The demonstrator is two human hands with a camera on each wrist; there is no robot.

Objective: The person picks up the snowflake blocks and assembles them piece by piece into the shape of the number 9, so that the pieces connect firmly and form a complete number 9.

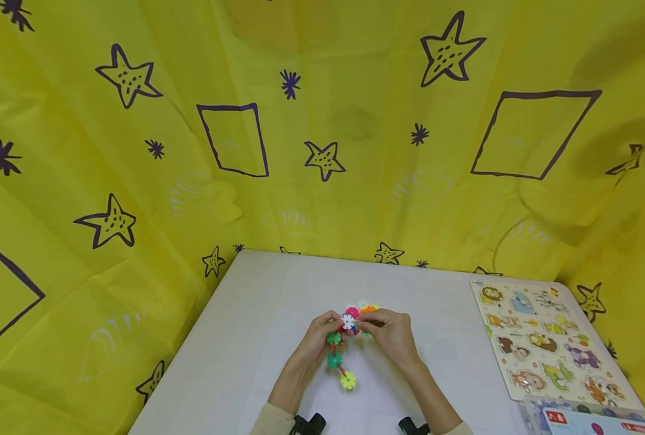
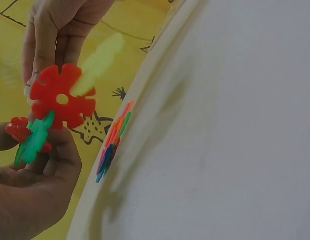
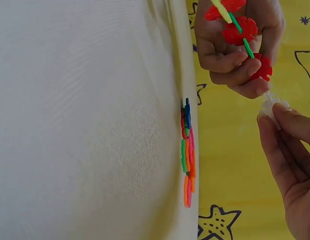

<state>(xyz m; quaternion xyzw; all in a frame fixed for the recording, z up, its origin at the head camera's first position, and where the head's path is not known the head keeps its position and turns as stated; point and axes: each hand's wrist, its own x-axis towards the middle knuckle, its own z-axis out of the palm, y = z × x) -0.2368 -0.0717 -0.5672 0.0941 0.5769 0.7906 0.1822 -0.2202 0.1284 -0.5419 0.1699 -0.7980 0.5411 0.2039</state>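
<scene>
Both hands meet over the table's near middle. My left hand (image 1: 317,337) grips a chain of flower-shaped interlocking plastic discs. Red discs (image 3: 240,31) alternate with green discs (image 1: 334,360) along it, and a yellow disc (image 1: 348,380) hangs at the lower end. Between thumb and fingers, my right hand (image 3: 295,160) pinches a white disc (image 3: 271,106). That white disc is at the chain's upper end, against a red disc held by the left hand; whether their slots are joined I cannot tell.
Loose coloured discs (image 3: 187,155) lie on the white table (image 1: 235,362) just beyond the hands. At the right is an animal picture puzzle board (image 1: 551,344), with a clear plastic box (image 1: 594,420) in front of it. A yellow patterned curtain (image 1: 355,211) hangs behind.
</scene>
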